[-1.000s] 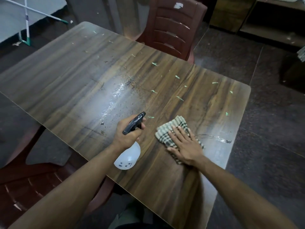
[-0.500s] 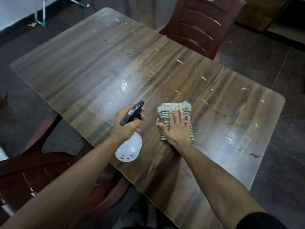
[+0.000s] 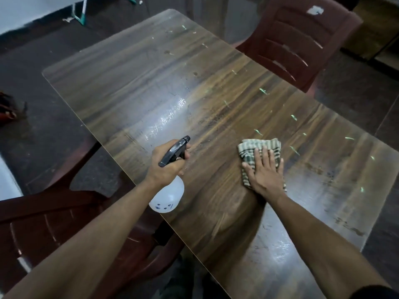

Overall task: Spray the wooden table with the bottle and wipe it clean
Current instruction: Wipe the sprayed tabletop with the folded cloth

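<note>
We see a big brown wooden table (image 3: 138, 87) with a shiny wet patch in its middle and little green bits on top. A white spray bottle (image 3: 168, 196) with a black top hangs over the table's near edge, nose pointing across the table. A checked cloth (image 3: 258, 147) lies flat on the table, right of the bottle.

The cloth (image 3: 259, 147) is partly hidden under the right hand's fingers (image 3: 264, 156). The left hand's fingers (image 3: 185, 151) cover the bottle (image 3: 168, 197) neck, and its blue markings are too small to read.
</note>
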